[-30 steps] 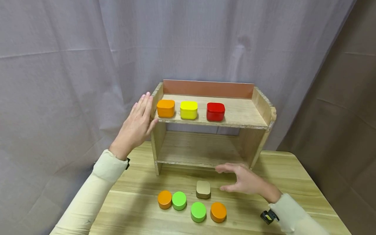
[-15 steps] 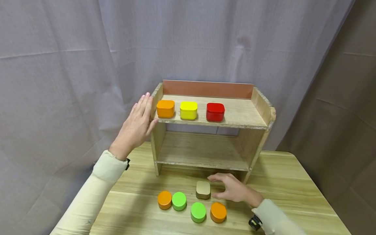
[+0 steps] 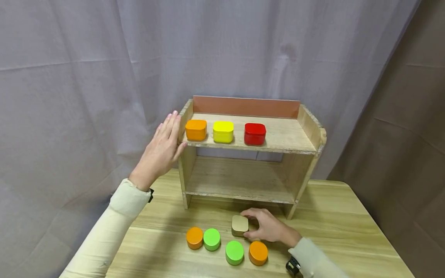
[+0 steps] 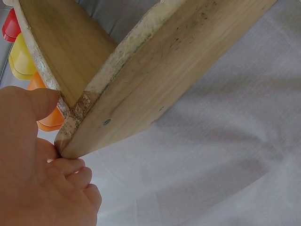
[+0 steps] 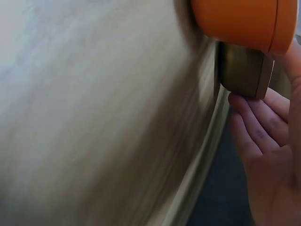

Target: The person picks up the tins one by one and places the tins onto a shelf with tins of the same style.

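Right hand (image 3: 267,225) pinching gold tin (image 3: 240,223) on table (image 3: 347,216)

Gold rounded-square tin sits on table, in front of wooden shelf (image 3: 240,173), left of right palm. Right hand: thumb at tin's near right corner, index finger at far right corner. Tin upright, top face up; top roughly square, long axis can't be told. Nearer the wearer: right-hand orange round tin (image 3: 258,253). Left hand (image 3: 160,152): fingers straight, close together along shelf's left panel, thumb at the board's front edge.

Right wrist view only: seam (image 5: 260,75) on gold tin's side, several fingertips against it, thumb contact hidden by orange tin. Left wrist view only: screw (image 4: 106,122) in panel's outer face.
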`<state>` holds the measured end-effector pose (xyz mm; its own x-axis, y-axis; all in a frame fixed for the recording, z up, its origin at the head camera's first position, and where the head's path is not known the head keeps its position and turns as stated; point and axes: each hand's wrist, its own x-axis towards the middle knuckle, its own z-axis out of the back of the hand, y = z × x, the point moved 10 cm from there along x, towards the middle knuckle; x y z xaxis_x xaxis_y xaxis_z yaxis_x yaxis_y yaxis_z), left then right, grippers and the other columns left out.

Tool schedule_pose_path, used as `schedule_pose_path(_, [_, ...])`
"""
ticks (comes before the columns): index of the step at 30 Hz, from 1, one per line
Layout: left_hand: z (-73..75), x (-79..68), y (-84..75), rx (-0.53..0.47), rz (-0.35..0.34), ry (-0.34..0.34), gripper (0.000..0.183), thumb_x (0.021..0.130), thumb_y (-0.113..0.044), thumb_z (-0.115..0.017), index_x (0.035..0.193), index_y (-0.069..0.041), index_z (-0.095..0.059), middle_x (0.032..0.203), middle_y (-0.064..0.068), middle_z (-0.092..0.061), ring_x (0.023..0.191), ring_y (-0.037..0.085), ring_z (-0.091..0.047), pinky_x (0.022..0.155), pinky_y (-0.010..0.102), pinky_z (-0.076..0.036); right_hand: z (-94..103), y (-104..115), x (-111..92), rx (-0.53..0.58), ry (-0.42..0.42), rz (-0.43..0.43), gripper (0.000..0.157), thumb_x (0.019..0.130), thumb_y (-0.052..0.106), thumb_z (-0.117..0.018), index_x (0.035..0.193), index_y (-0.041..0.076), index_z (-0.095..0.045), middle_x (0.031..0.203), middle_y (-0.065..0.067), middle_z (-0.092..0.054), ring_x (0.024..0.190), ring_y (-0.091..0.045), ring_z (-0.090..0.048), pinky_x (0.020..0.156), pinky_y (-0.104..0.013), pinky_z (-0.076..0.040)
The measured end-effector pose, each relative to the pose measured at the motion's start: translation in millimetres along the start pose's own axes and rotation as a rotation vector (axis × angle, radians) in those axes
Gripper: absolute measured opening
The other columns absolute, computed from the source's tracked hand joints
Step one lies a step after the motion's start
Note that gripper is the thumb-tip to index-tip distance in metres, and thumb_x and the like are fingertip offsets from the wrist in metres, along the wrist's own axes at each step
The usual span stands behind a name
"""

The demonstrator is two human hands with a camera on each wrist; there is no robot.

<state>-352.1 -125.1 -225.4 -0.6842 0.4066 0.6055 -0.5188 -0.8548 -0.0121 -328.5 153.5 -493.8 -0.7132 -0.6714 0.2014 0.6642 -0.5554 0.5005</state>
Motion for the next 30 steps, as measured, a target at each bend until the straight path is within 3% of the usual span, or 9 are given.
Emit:
schedule_pose_path(6, [-1.0,-0.9,0.0,-0.003,0.003,0.002,0.08,0.111,-0.032,-0.053,0.168,0.003,-0.01,0.178,0.022,-0.009,0.165,0.04,-0.015,0.133,0.06,-0.019,3.6,4.2,-0.5,-0.007,-0.026,0.007,0.054,0.081,0.024,-0.089,0.129,0.009,-0.068,0.124,-0.003,-0.075,0.108,-0.015,-0.071,0.095,-0.034,-0.063])
schedule_pose_path(12, [-0.3,-1.2,-0.6,0.001,0.002,-0.005,0.079,0.111,-0.032,-0.053,0.168,0.003,-0.011,0.177,0.022,-0.011,0.165,0.04,-0.016,0.132,0.06,-0.021,19.3,16.9,-4.5,0.003,-0.028,-0.005,0.054,0.077,0.018,-0.089,0.126,0.014,-0.068,0.123,0.002,-0.074,0.11,-0.015,-0.071,0.097,-0.036,-0.063])
schedule_pose_path(21, [-2.3,2.2,-3.8,-0.001,-0.01,0.001,0.079,0.111,-0.031,-0.053,0.168,0.004,-0.011,0.177,0.022,-0.01,0.165,0.04,-0.015,0.133,0.059,-0.021,53.1,45.9,-10.4,0.048,0.018,0.023,0.049,0.081,0.018,-0.088,0.125,0.019,-0.068,0.121,0.01,-0.073,0.109,-0.007,-0.069,0.098,-0.035,-0.062])
schedule_pose_path(30, [0.0,-1.0,-1.7,-0.002,0.001,-0.004,0.079,0.111,-0.031,-0.053,0.168,0.004,-0.012,0.177,0.022,-0.01,0.165,0.04,-0.015,0.133,0.059,-0.02,101.6,76.6,-15.7,-0.036,-0.009,0.085,0.053,0.075,0.014,-0.089,0.124,0.019,-0.069,0.114,0.013,-0.074,0.1,-0.002,-0.068,0.09,-0.032,-0.063])
